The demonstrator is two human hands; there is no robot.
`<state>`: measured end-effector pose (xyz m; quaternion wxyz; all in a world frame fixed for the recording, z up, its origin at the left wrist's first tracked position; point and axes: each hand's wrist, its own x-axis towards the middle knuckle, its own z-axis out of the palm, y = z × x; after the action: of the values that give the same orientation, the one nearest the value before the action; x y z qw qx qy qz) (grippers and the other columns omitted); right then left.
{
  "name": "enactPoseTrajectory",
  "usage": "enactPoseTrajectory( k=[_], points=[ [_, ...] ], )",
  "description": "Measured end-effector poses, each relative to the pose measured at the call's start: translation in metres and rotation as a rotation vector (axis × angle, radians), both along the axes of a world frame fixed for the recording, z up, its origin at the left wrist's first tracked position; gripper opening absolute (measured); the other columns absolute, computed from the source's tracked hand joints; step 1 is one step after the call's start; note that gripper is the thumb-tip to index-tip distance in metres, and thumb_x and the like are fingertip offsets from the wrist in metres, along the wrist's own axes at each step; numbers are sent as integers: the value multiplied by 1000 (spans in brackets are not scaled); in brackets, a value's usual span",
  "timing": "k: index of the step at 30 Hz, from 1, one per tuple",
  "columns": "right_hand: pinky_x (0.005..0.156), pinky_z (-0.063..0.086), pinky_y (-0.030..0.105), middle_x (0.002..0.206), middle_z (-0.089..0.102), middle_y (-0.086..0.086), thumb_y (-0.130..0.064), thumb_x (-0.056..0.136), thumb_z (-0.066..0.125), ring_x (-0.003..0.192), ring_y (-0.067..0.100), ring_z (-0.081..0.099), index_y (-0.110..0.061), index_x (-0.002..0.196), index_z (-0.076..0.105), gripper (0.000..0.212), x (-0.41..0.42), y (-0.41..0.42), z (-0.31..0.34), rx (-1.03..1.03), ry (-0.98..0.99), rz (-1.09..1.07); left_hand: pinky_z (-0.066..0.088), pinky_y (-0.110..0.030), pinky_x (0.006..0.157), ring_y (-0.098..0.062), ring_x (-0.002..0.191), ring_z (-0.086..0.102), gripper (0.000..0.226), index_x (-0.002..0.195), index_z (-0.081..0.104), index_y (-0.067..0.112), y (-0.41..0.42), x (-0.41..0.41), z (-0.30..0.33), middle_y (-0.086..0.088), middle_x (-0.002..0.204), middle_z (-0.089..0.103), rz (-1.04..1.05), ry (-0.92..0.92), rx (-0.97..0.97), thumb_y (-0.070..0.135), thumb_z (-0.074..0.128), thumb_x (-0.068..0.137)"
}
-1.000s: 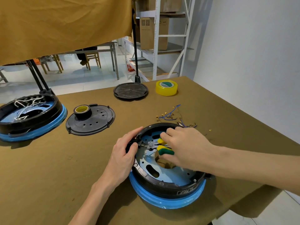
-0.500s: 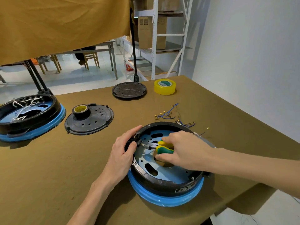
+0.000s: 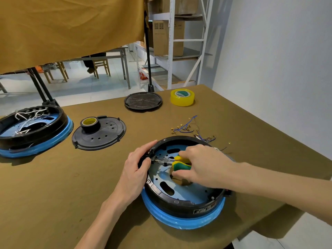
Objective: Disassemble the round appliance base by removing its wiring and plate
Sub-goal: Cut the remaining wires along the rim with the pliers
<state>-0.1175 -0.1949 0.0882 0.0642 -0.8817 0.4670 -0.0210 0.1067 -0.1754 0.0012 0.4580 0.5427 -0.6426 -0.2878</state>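
- A round base (image 3: 183,203) with a black wall and a blue ring at the bottom is seen near the front edge of the brown table (image 3: 53,186). A pale blue metal plate (image 3: 181,191) with holes is seen inside it.
- The left hand (image 3: 138,168) is laid on the left side of the base. Its fingers are curled round the black rim, and the thumb is pressed on a small black part there.
- The right hand (image 3: 203,166) is held over the middle of the base. Its fingers are closed round the yellow and green handles of a pair of pliers (image 3: 172,162).
- The metal tips of the pliers are pointed left, right beside the left thumb. What is pinched in the tips cannot be made out.
- Just behind the base, a little pile of thin blue wires (image 3: 188,127) with small gold ends is spread on the table.
- To the left, a flat black cover (image 3: 106,135) with holes is laid on the table, and a black roll of tape (image 3: 89,124) is set on top of it.
- At the far left, a second round base (image 3: 34,130) is seen, with white wires inside it.
- Farther back, another round black lid (image 3: 143,101) is laid flat, and a yellow roll of tape (image 3: 182,97) is set beside it on the right.
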Motion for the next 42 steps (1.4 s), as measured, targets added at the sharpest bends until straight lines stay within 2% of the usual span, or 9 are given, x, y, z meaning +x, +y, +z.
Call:
enactPoseTrajectory(
  k=[3,8,12,16,22,27,34,37,42],
  points=[
    [55,36,31,77,54,-5,-73,85,59,73,24,58,-24,90,60,49,11,-14,16,-23,39,18,34,-17,100,2,133,43,49,141,51,52,1,0,1,42,128,53,-1,12,14,32,39,98],
    [76,49,36,105,58,-3,-70,94,46,96,21,60,-23,118,58,54,-13,4,-3,-208,132,60,33,-16,100,6,131,43,49,141,52,51,-1,3,1,42,128,54,9,10,16,32,39,98],
    [65,51,31,93,59,-10,-74,90,42,78,12,56,-22,125,64,66,-44,2,15,-347,-149,70,33,-16,99,9,131,40,50,142,50,51,-3,0,1,45,129,51,21,0,11,32,38,98],
    [61,47,27,91,63,-8,-70,87,48,84,13,53,-19,119,68,63,-35,1,20,-486,-150,58,32,-13,98,15,131,37,50,144,47,52,-2,-1,1,51,129,47,35,-18,4,33,38,98],
    [72,38,21,112,62,-13,-76,87,48,98,7,37,-26,134,60,69,-29,-18,1,-355,-120,-21,32,-11,99,15,131,38,48,144,48,53,-4,1,-1,47,131,49,48,-15,21,35,40,99],
    [68,40,32,87,53,-9,-75,86,52,89,13,44,-25,104,66,55,-42,-40,-15,-268,-234,-178,44,-46,112,-6,135,48,46,142,53,44,-10,-2,-5,16,138,58,61,98,65,41,43,97],
    [70,46,42,81,57,0,-67,88,60,80,23,53,-18,89,70,51,-78,-71,-14,-171,-349,-427,45,-51,110,-11,132,51,45,137,59,44,-12,-4,-7,15,134,62,76,151,41,41,45,95],
    [71,46,41,82,58,0,-71,86,58,81,21,52,-22,87,66,50,-85,-63,-13,-174,-369,-360,45,-51,110,-11,132,52,45,137,59,44,-12,-4,-6,12,135,62,74,154,42,42,45,94],
    [74,43,28,104,56,-7,-79,83,46,98,14,46,-26,123,63,68,-68,-36,-1,-283,-89,-12,44,-50,111,-10,132,51,45,137,59,43,-13,-5,-6,11,135,62,79,154,41,40,45,94]
  ],
)
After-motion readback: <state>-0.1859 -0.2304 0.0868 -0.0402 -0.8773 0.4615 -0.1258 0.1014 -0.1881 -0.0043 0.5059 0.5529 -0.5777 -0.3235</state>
